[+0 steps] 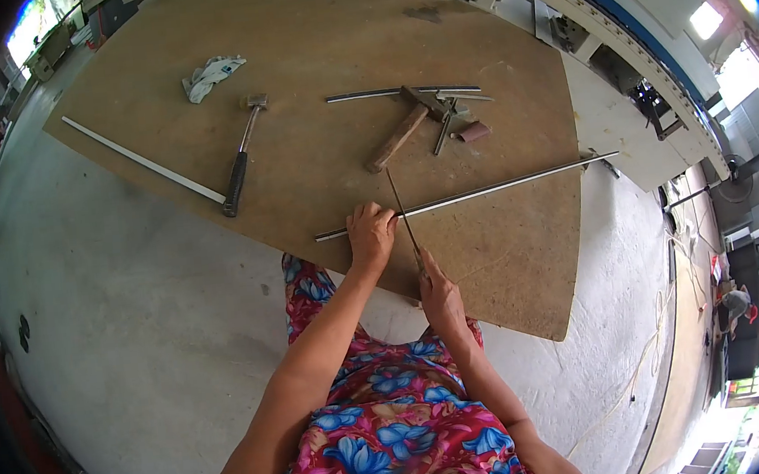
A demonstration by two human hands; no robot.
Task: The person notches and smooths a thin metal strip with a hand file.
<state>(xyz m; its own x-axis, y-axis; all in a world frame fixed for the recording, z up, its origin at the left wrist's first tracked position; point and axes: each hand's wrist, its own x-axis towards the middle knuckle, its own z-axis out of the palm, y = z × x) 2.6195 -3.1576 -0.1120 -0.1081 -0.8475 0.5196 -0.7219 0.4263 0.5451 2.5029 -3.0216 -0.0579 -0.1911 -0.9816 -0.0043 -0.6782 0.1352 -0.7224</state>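
My left hand [371, 236] presses down on a long, narrow metal strip [501, 185] near its left end, fingers closed around it. The strip lies across the wooden board [509, 271], and its right end sticks out past the board's edge. In my right hand [441, 297] is a thin dark file [402, 206], gripped at its near end. The file crosses the strip just right of my left fingers, its tip pointing away from me. Beyond that tip lies a wooden-handled hammer [400, 138].
A black-handled hammer [237, 173], a white strip [142, 158] and a crumpled cloth [214, 76] lie leftward. Behind the wooden hammer are another strip [358, 96], a metal hand tool [444, 127] and a brownish roll [472, 131]. A large machine [596, 28] borders the back right.
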